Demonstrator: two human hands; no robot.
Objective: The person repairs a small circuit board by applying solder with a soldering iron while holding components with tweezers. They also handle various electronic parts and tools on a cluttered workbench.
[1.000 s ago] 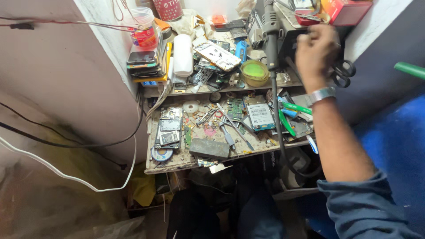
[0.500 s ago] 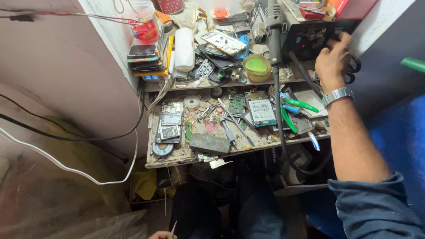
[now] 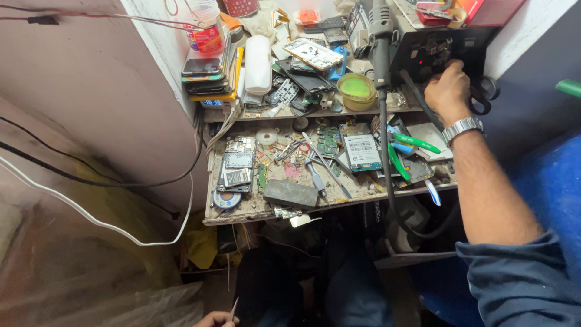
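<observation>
Right hand (image 3: 446, 91): raised to the front panel of the black station (image 3: 436, 45) at the back right of the counter (image 3: 254, 209); fingers curled onto its knobs. Grip state: closed against the panel; which knob it pinches cannot be told.
Watch (image 3: 462, 128): metal band on the right wrist.
Left hand (image 3: 215, 319): low at the bottom edge of the view, well apart from the counter; only partly shown. Grip state: fingers together on thin tweezers (image 3: 233, 309), tips pointing up.
Station: stands on the upper shelf, a red light lit on its face; a grey handpiece (image 3: 381, 24) sits upright just left of it, its black cable (image 3: 385, 169) running down across the counter.
Scissors (image 3: 484, 94): black handles, just right of the right hand.
Green tub (image 3: 356, 91): round, open, left of the handpiece.
Counter contents: circuit boards, a screwdriver (image 3: 315, 175), green-handled pliers (image 3: 405, 148), a dark block (image 3: 290, 194) near the front edge.
Phone stack (image 3: 206, 75): back left corner, beside a white case (image 3: 258, 63).
</observation>
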